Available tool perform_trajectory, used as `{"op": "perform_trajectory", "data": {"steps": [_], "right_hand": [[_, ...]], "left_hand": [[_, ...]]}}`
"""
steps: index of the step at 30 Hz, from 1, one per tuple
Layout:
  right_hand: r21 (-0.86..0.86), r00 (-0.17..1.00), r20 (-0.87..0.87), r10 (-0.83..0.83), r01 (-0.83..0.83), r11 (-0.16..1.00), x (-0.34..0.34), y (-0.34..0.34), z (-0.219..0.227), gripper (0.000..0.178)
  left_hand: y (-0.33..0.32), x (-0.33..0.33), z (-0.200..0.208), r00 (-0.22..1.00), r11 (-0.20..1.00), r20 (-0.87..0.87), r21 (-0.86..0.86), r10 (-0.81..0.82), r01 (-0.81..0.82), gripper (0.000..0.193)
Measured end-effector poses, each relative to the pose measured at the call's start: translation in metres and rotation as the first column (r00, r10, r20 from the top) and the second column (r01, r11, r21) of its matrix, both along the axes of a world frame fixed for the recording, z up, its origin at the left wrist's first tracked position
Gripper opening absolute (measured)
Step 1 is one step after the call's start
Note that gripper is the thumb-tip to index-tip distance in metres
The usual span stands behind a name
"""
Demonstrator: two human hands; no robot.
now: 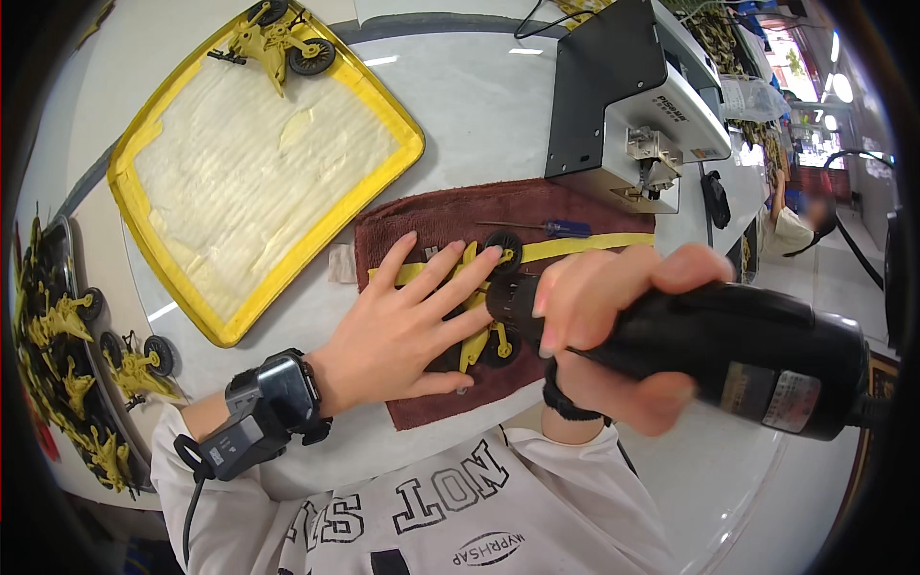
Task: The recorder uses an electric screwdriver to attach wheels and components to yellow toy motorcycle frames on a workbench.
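Observation:
My left hand [402, 311] lies spread and flat over a yellow toy motorcycle [472, 356] with black wheels, pressing it against a brown towel [422, 412]. The fingers cover much of the toy. My right hand [613, 326] is wrapped round a thick black corded power tool [747, 359], which looks like an electric screwdriver. Its ribbed front end [513, 305] reaches the toy beside my left fingertips. The tip itself is hidden. Under the toy runs a yellow strip [575, 241] across the towel, and a blue-handled screwdriver [567, 229] rests just beyond it.
At the far left stands a yellow-rimmed tray [414, 144] with another toy motorcycle [273, 48] on its far end. A dark tray [67, 235] of several yellow toys is at the left edge. A black and silver machine [613, 105] stands beyond the towel. Another person [800, 225] sits far right.

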State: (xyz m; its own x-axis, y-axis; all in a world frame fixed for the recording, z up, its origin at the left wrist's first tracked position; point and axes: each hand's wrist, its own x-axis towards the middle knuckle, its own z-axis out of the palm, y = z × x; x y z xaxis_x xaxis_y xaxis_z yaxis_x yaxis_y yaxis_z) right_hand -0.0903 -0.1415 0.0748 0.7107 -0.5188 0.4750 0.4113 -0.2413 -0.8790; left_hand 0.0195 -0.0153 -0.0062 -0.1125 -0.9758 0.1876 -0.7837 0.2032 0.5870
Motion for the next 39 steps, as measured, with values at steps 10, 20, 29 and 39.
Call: {"op": "perform_trajectory", "data": {"steps": [10, 20, 29, 39], "right_hand": [[-0.181, 0.955, -0.088, 0.283, -0.294, 0.938, -0.01, -0.02, 0.009, 0.057], [-0.011, 0.692, 0.191, -0.696, 0.711, 0.703, -0.008, -0.117, 0.057, 0.044], [0.006, 0.96, 0.255, -0.114, 0.116, 0.993, -0.033, -0.007, 0.03, 0.072], [0.079, 0.964, 0.244, -0.103, 0.086, 0.993, -0.008, -0.022, 0.01, 0.074]], "left_hand": [[0.002, 0.002, -0.006, 0.997, 0.998, 0.075, 0.048, 0.036, -0.039, 0.055], [-0.001, -0.004, 0.002, 0.996, 0.998, 0.093, 0.054, 0.016, -0.022, 0.078], [-0.002, -0.004, 0.008, 0.999, 0.999, 0.042, 0.051, 0.0, -0.002, 0.077], [-0.003, -0.004, 0.002, 0.999, 0.999, 0.044, 0.044, 0.019, -0.021, 0.077]]}}
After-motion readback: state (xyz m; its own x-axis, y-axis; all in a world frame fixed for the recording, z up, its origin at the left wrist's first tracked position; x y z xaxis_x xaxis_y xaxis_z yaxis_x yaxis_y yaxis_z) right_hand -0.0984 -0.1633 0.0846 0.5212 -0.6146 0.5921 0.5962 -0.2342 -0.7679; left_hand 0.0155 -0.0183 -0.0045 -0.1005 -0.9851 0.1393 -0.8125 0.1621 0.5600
